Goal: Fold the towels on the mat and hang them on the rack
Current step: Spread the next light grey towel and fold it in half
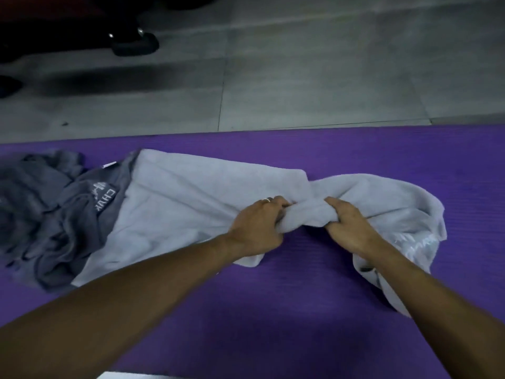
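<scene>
Nearest me is the purple mat (273, 310), stretching across the whole view. On it I see the pale grey towel (191, 203), flat at its left part and bunched into a twisted rope at the middle. A darker grey towel (49, 214) lies crumpled at its left, partly beneath it. My left hand (258, 228) and right hand (348, 228) both clench the twisted section, fingers curled around it.

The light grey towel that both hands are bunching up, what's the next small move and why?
Probably draw the left hand and right hand apart to spread the light grey towel flat: it is gathered between them, and its right end lies rumpled on the purple mat.
</scene>
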`<control>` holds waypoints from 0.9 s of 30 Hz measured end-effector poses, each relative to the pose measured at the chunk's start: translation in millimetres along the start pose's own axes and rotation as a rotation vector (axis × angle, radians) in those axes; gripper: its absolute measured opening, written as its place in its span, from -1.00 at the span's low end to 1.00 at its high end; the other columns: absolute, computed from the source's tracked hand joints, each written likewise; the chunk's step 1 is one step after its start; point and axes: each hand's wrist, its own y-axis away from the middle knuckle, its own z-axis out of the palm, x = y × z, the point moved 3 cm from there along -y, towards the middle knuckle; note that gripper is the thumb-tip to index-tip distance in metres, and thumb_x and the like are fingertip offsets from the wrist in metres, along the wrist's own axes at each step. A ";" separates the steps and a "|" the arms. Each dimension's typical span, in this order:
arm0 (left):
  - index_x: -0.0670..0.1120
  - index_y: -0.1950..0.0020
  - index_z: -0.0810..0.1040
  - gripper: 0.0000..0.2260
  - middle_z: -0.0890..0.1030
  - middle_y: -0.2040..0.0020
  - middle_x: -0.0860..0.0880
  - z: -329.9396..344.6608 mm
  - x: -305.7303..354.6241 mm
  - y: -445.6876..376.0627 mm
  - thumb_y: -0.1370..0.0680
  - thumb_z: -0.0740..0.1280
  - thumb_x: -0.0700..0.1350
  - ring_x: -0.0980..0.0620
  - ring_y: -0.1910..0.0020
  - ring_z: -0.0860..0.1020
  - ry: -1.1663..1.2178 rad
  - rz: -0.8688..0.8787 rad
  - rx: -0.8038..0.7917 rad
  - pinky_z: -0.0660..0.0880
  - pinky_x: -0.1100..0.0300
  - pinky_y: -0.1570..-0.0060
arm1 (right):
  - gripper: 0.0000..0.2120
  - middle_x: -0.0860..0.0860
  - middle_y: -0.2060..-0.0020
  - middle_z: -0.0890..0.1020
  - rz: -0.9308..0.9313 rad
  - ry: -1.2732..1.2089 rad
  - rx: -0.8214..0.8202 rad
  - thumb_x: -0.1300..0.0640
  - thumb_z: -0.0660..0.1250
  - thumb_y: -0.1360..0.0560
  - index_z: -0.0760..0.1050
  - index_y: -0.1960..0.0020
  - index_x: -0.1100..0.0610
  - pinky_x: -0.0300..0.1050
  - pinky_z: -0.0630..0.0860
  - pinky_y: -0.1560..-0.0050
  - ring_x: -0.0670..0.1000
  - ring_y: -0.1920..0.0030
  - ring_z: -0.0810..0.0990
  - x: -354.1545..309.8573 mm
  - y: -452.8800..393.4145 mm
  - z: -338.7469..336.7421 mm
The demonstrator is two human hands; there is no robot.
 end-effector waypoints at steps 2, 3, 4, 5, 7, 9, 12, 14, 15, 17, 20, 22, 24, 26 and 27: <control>-0.04 -0.28 0.50 -0.61 0.54 -0.09 -0.08 2.7 -22.4 11.6 -0.45 0.33 -0.10 -0.07 -0.11 0.49 -0.123 -0.063 0.029 0.47 0.10 -0.04 | -0.86 0.01 0.15 0.62 0.047 -0.029 0.009 0.33 0.19 -0.53 0.50 0.00 0.21 0.03 0.52 0.00 0.07 0.08 0.59 -5.8 4.3 -12.0; -0.04 -0.27 0.51 -0.63 0.54 -0.09 -0.10 5.4 -32.8 17.0 -0.46 0.31 -0.08 -0.10 -0.11 0.48 -0.151 -0.102 0.049 0.47 0.07 -0.07 | -0.87 0.00 0.13 0.58 0.055 0.014 0.002 0.32 0.20 -0.54 0.49 -0.04 0.21 0.02 0.49 -0.02 0.06 0.07 0.56 -6.8 6.0 -21.0; -0.05 -0.25 0.51 -0.66 0.54 -0.09 -0.12 9.3 -39.9 21.5 -0.48 0.30 -0.07 -0.13 -0.11 0.48 -0.175 -0.128 0.067 0.46 0.05 -0.07 | -0.84 0.01 0.12 0.56 0.066 0.068 -0.014 0.31 0.23 -0.54 0.49 -0.09 0.20 0.01 0.47 -0.04 0.06 0.05 0.55 -5.9 6.2 -31.4; -0.06 -0.24 0.49 -0.69 0.55 -0.08 -0.13 15.2 -42.7 24.4 -0.51 0.28 -0.07 -0.15 -0.09 0.49 -0.187 -0.133 0.080 0.44 0.04 -0.05 | -0.82 0.01 0.10 0.58 0.075 0.116 -0.041 0.30 0.25 -0.52 0.50 -0.10 0.16 -0.03 0.47 -0.04 0.06 0.03 0.56 -4.2 6.7 -43.0; -0.12 -0.23 0.41 -0.76 0.58 0.00 -0.14 21.4 -35.7 26.7 -0.57 0.23 -0.13 -0.18 -0.01 0.53 -0.033 -0.119 0.124 0.38 0.07 0.05 | -0.84 0.03 0.08 0.63 0.092 0.165 -0.073 0.29 0.31 -0.48 0.51 -0.02 0.09 -0.18 0.47 0.05 0.03 0.05 0.59 -0.4 8.3 -70.9; -0.15 -0.19 0.37 -0.83 0.56 0.14 -0.14 15.2 -19.4 20.3 -0.62 0.20 -0.15 -0.21 0.08 0.55 0.258 -0.126 0.147 0.33 0.08 0.14 | -0.85 0.06 0.11 0.63 0.126 0.190 -0.054 0.31 0.37 -0.45 0.51 0.06 0.09 -0.27 0.43 0.15 0.02 0.10 0.56 -3.7 17.9 -102.7; -0.07 -0.12 0.39 -0.74 0.54 0.17 -0.06 -12.9 10.8 6.2 -0.57 0.32 0.05 -0.09 0.14 0.54 0.444 -0.055 0.015 0.38 0.12 0.17 | -0.94 0.10 0.17 0.61 0.181 0.200 0.086 0.28 0.40 -0.45 0.55 0.10 0.18 -0.13 0.43 0.13 0.05 0.12 0.53 -11.4 38.7 -146.8; 0.04 -0.11 0.39 -0.56 0.58 0.11 0.04 -22.9 26.8 9.2 -0.39 0.48 0.19 0.05 0.13 0.55 0.312 0.026 -0.199 0.44 0.16 0.19 | -0.95 0.12 0.18 0.62 0.227 0.198 0.193 0.24 0.38 -0.47 0.56 0.12 0.23 -0.05 0.43 0.09 0.06 0.12 0.52 -9.1 51.4 -168.8; 0.06 -0.09 0.40 -0.53 0.57 0.10 0.08 -21.9 26.6 12.7 -0.33 0.51 0.18 0.07 0.11 0.54 0.115 0.061 -0.265 0.44 0.16 0.18 | -0.94 0.13 0.17 0.63 0.245 0.197 0.239 0.23 0.37 -0.48 0.57 0.12 0.24 -0.04 0.44 0.08 0.06 0.12 0.52 -4.9 57.9 -177.1; 0.02 0.01 0.43 -0.70 0.56 0.12 0.09 -16.2 10.8 15.0 -0.37 0.47 0.02 0.02 0.07 0.55 -0.172 0.065 -0.235 0.41 0.16 0.17 | -0.93 0.14 0.17 0.63 0.272 0.196 0.306 0.25 0.34 -0.48 0.58 0.13 0.24 -0.03 0.44 0.09 0.07 0.12 0.51 4.1 70.9 -187.4; -0.14 0.10 0.58 -0.94 0.65 0.09 -0.02 -8.1 -13.6 10.4 -0.48 0.34 -0.19 -0.06 0.02 0.60 0.181 -0.106 -0.119 0.49 0.11 0.03 | -0.88 0.12 0.23 0.58 0.285 0.230 0.394 0.24 0.35 -0.48 0.53 0.24 0.17 -0.05 0.39 0.13 0.07 0.15 0.48 15.3 81.9 -201.7; -0.18 0.00 0.62 -0.86 0.67 0.03 -0.10 -9.9 -3.2 6.9 -0.53 0.28 -0.25 -0.08 -0.01 0.60 0.520 -0.197 -0.139 0.48 0.11 -0.11 | -0.89 0.12 0.22 0.59 0.292 0.235 0.431 0.20 0.36 -0.48 0.53 0.23 0.16 -0.07 0.38 0.13 0.07 0.14 0.49 24.2 88.6 -212.2; -0.16 -0.06 0.62 -0.84 0.67 0.02 -0.11 -17.8 23.6 3.0 -0.56 0.27 -0.25 -0.07 0.00 0.62 0.711 -0.251 -0.248 0.51 0.17 -0.09 | -0.86 0.16 0.19 0.60 0.363 0.292 0.434 0.11 0.38 -0.47 0.55 0.21 0.16 -0.05 0.42 0.11 0.12 0.11 0.54 30.0 98.1 -228.3; -0.17 -0.12 0.62 -0.82 0.68 -0.03 -0.15 -27.7 51.8 -1.8 -0.56 0.32 -0.18 -0.11 -0.04 0.65 0.840 -0.300 -0.445 0.55 0.09 -0.12 | -0.79 0.25 0.16 0.60 0.445 0.427 0.412 0.05 0.38 -0.46 0.55 0.19 0.21 -0.06 0.40 0.14 0.20 0.09 0.57 29.9 102.0 -249.1; -0.18 -0.14 0.61 -0.80 0.68 -0.04 -0.15 -31.4 62.3 -5.6 -0.56 0.34 -0.14 -0.11 -0.05 0.65 0.826 -0.306 -0.527 0.55 0.05 -0.13 | -0.76 0.28 0.13 0.60 0.478 0.486 0.406 0.04 0.38 -0.46 0.56 0.14 0.25 -0.06 0.38 0.14 0.23 0.07 0.57 28.9 99.9 -259.8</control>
